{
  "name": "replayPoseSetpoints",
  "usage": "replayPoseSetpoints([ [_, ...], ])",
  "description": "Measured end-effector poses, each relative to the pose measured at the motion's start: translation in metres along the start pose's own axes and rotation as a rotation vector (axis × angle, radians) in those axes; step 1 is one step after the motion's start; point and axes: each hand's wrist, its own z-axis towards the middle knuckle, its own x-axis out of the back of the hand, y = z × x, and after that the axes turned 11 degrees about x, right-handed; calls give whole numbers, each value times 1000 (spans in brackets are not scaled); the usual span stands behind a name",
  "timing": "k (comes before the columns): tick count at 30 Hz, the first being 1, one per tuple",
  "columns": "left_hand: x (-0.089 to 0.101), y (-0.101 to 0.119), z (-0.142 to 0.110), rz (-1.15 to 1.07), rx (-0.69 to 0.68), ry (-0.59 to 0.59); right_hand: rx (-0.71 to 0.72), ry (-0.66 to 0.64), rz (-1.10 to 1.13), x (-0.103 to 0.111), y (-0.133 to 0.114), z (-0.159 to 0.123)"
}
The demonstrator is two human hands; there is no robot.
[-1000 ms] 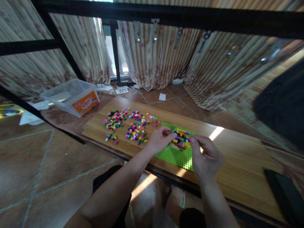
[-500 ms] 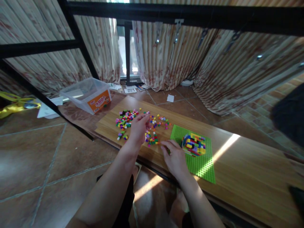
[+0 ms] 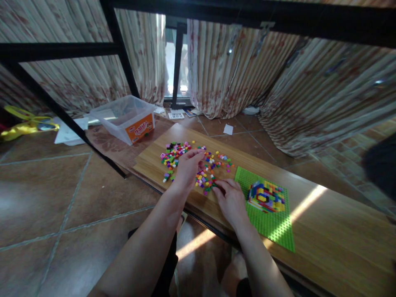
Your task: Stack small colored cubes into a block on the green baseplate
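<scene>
Loose toy building bricks in many colours lie scattered over the wooden table. My left hand hovers above the middle of them, thumb and fingers pinched together. Whatever is between those fingertips is too small to make out. At the near right edge of the scattered bricks, my right hand has its thumb and forefinger closed around or against a small brick, which I cannot clearly tell. To its right, a boxy multicoloured brick build stands on a green baseplate.
A clear plastic tub with an orange label stands beyond the table's left end. Black metal bars cross the view in front of striped curtains. Papers lie on the tiled floor.
My right hand has moved slightly left, away from the baseplate and onto the edge of the loose bricks. My left hand stays pinched over the bricks. The whole view has shifted a little.
</scene>
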Motion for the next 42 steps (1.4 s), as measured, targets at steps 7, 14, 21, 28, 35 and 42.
replayPoseSetpoints([
  [7, -1, 2, -2, -2, 5, -5, -17, -21, 1, 2, -2, 1],
  [14, -3, -1, -3, 13, 8, 10, -52, 43, 6, -2, 2, -3],
  [21, -2, -1, -1, 30, 18, 13, -68, 133, 95, 3, 1, -4],
  [28, -5, -4, -1, 73, 24, -23, -44, 335, 180, 31, -7, -3],
  [35, -21, -22, -2, 315, 23, -106, -209, 572, 109, 75, 25, -23],
  [42, -39, -46, -5, 472, -23, -198, -292, 619, 153, 104, 63, -55],
])
